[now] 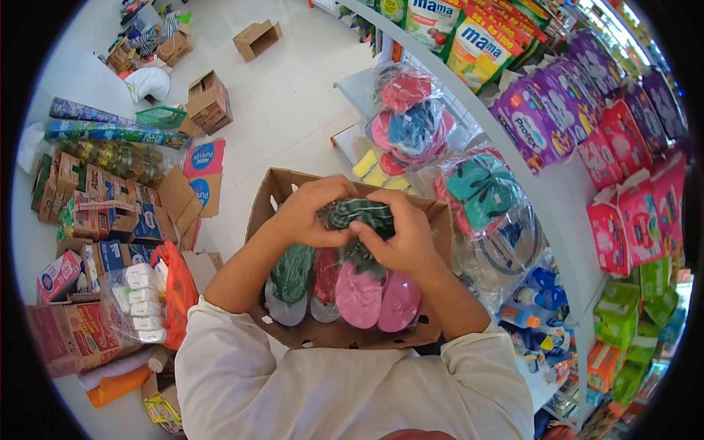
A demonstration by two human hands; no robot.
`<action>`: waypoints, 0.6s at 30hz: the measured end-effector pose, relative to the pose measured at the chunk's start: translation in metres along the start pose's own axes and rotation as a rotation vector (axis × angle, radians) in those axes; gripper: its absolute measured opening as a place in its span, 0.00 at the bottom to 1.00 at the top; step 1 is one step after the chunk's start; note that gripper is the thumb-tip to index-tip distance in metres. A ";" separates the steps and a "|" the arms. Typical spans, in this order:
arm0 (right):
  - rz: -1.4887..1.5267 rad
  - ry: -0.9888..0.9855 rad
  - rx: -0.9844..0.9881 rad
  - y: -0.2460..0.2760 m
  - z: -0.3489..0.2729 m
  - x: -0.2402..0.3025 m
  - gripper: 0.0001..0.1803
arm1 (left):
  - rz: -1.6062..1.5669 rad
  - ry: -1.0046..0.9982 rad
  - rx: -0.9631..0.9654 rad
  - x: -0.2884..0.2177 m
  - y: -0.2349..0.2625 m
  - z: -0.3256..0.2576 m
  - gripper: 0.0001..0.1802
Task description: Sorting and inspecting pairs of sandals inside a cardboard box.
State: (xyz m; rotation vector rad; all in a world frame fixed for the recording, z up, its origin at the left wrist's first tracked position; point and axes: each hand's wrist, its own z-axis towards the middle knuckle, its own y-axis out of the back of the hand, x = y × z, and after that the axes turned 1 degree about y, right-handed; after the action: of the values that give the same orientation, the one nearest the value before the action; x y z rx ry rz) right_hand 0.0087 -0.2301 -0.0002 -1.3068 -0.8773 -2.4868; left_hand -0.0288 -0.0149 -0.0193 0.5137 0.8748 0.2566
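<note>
Both hands meet over an open cardboard box [273,192] in front of me. My left hand [312,213] and my right hand [402,236] together grip a dark green striped flip-flop [357,210] wrapped in clear plastic, held above the box. Inside the box lie more flip-flops in plastic: a green pair [291,277], a red one [325,275] and a pink pair [378,297].
Clear bags of pink, blue and teal flip-flops [414,128] hang off the white shelf [546,194] on the right, which holds purple, pink and green packs. On the floor at left stand several cardboard boxes [209,103], an orange bag [176,290] and rolls.
</note>
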 end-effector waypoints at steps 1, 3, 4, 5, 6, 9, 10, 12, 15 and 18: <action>0.069 0.045 -0.083 -0.003 0.001 -0.014 0.22 | -0.104 0.154 0.012 0.004 -0.003 -0.002 0.23; 0.115 -0.007 -0.124 -0.006 0.002 -0.030 0.24 | -0.342 0.360 -0.057 0.009 -0.010 0.006 0.25; 0.150 -0.051 -0.174 -0.008 0.004 -0.037 0.26 | -0.345 0.372 -0.051 0.008 -0.012 0.014 0.25; 0.173 -0.011 -0.189 -0.011 0.008 -0.045 0.27 | -0.377 0.366 -0.105 0.006 -0.013 0.023 0.26; 0.180 -0.020 -0.190 -0.012 0.009 -0.051 0.27 | -0.405 0.358 -0.162 0.002 -0.011 0.032 0.27; 0.252 0.028 -0.264 -0.011 0.015 -0.058 0.26 | -0.313 0.406 -0.077 0.004 -0.011 0.040 0.27; 0.309 0.004 -0.269 -0.011 0.014 -0.056 0.25 | -0.269 0.407 -0.077 0.002 -0.012 0.039 0.27; 0.459 -0.028 -0.264 -0.014 0.009 -0.046 0.26 | -0.315 0.450 -0.085 -0.001 -0.015 0.029 0.26; 0.570 0.024 -0.308 -0.024 -0.001 -0.048 0.25 | -0.345 0.364 -0.110 0.004 -0.020 0.020 0.24; 0.128 0.181 -0.298 -0.016 0.001 -0.041 0.22 | -0.322 0.198 -0.189 0.000 -0.027 0.010 0.25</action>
State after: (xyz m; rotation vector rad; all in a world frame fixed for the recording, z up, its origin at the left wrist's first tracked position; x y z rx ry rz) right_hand 0.0267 -0.2200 -0.0393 -1.1511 -0.3821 -2.6530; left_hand -0.0207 -0.0411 -0.0276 0.1678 1.0983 0.0942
